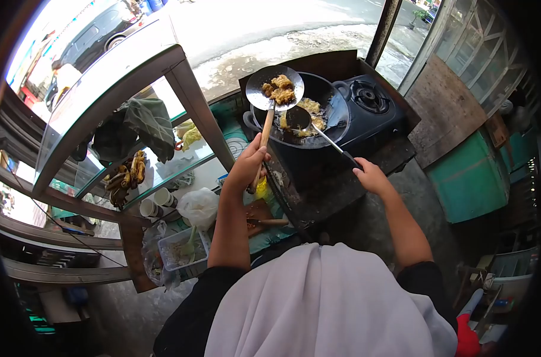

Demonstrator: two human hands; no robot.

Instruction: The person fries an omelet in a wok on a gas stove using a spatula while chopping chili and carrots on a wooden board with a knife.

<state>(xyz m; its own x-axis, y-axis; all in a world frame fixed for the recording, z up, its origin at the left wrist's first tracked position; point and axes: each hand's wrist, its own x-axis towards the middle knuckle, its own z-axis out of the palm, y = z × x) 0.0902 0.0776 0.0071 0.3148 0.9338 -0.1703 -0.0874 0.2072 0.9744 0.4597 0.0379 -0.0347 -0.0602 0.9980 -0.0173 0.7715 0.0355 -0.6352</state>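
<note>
My left hand [251,162] is closed round the long wooden handle of a metal skimmer [254,84]. Several browned fritters [282,94] lie in its round bowl, held above the left side of a dark wok [343,113]. My right hand [371,177] grips the black end of a metal spatula [327,140], whose dark blade reaches into the wok, just below the skimmer. Paler fritters [309,106] sit in the oil around the blade. The wok rests on the left part of a black gas stove [371,122], and the skimmer hides part of its rim.
A bare burner [370,96] is right of the wok. At left stands a glass display case [178,77] with bananas [127,177] inside. A plastic bag [198,207], white tub [181,253] and wooden-handled tool [270,222] lie nearby. A green cabinet [469,178] stands right.
</note>
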